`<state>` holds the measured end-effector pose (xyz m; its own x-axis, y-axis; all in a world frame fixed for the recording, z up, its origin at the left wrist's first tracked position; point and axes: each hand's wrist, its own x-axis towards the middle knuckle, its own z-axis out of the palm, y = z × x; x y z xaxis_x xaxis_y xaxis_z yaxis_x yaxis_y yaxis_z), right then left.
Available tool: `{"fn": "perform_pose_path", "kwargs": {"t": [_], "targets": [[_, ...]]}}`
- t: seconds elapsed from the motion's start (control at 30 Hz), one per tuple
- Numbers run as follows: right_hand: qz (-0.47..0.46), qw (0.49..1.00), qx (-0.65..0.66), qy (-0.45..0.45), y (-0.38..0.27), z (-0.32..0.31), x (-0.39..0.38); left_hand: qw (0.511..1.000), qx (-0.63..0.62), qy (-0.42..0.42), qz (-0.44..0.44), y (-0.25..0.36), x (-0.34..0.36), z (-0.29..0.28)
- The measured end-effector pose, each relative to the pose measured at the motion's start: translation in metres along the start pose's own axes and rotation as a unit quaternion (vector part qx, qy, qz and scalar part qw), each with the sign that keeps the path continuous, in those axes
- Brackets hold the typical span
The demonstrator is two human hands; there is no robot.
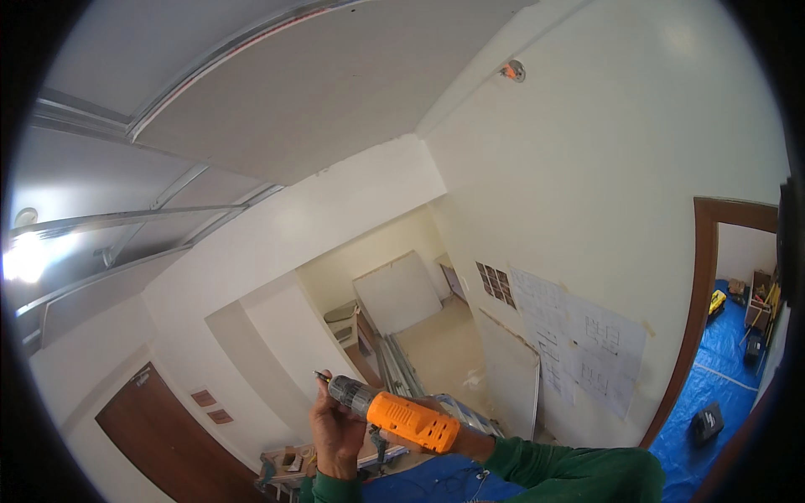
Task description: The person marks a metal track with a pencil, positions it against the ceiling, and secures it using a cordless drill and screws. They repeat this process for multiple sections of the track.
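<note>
My right hand (471,442) grips an orange and dark grey cordless drill (412,421), whose body hides most of the fingers. The drill points to the upper left, and a short metal bit or screw tip sticks out past its chuck. Close beside the chuck is my left hand (337,438), raised with its fingers closed near that tip. Whatever they pinch is too small to make out. Green sleeves cover both my forearms. Overhead, a grey ceiling board (319,101) is fixed next to open metal framing (159,220).
Drawings (579,339) are taped to the right wall, above a leaning board (511,369). A brown doorway (703,277) shows blue sheeting (721,369) with tools. Below stand a ladder (465,412) and a cluttered work surface (289,459). Metal channels (398,365) lie farther off, near a pale panel (401,293).
</note>
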<state>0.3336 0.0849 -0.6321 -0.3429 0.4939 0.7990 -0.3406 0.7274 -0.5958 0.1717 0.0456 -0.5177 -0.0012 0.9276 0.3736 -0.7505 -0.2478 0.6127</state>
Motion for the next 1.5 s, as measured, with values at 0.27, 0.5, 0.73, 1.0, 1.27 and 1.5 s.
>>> {"fn": "perform_pose_path", "kwargs": {"t": [0.27,0.5,0.73,1.0,1.27,1.5], "targets": [[-0.125,0.974,-0.183,0.038,0.004,-0.014,-0.017,0.998,-0.062,-0.023,-0.007,-0.004,0.021,-0.014],[0.045,0.999,-0.010,0.013,-0.038,-0.025,0.009,0.998,0.029,0.041,0.026,-0.001,0.019,0.008],[-0.021,0.977,-0.208,-0.040,0.007,-0.027,0.015,0.997,-0.035,0.004,0.069,0.013,0.014,0.024],[-0.181,0.959,-0.219,-0.017,-0.009,-0.015,0.036,0.994,0.076,0.039,0.061,0.032,0.007,0.028],[-0.005,0.992,-0.128,0.020,-0.015,-0.020,0.044,0.984,0.160,-0.004,0.071,0.033,0.023,0.030],[-0.058,0.992,-0.073,0.087,-0.031,-0.030,0.098,0.949,0.290,-0.056,0.112,0.064,0.061,0.098]]}}
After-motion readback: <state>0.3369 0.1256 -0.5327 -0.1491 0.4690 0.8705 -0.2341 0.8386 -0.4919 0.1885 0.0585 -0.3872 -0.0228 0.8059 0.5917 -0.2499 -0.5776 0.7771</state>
